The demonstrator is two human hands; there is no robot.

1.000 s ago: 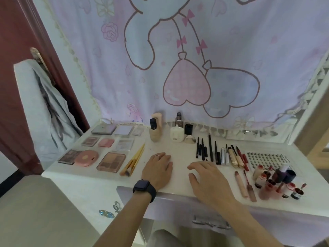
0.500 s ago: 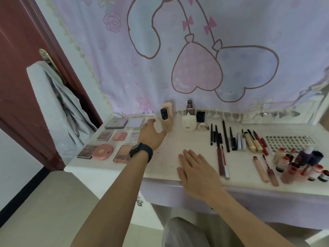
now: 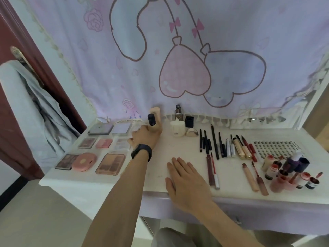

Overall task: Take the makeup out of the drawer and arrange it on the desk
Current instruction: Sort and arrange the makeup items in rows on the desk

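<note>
One right hand (image 3: 185,180) flat on desk (image 3: 179,148)

light: soft, even | shadows: faint | focus: slightly soft | edges: wide-angle bowing

Person on record: bare forearms (image 3: 122,191), short of the elbow.
Black watch band (image 3: 141,155) at wrist of left hand (image 3: 143,139); grey trousers (image 3: 178,237) at lower edge.

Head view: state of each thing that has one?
left hand, touching beige bottle; grip unclear
right hand, open, flat on desk
beige bottle, upright, black cap on
pink compact, closed, lying flat
white bottle, upright
pencils, lying in a row
</note>
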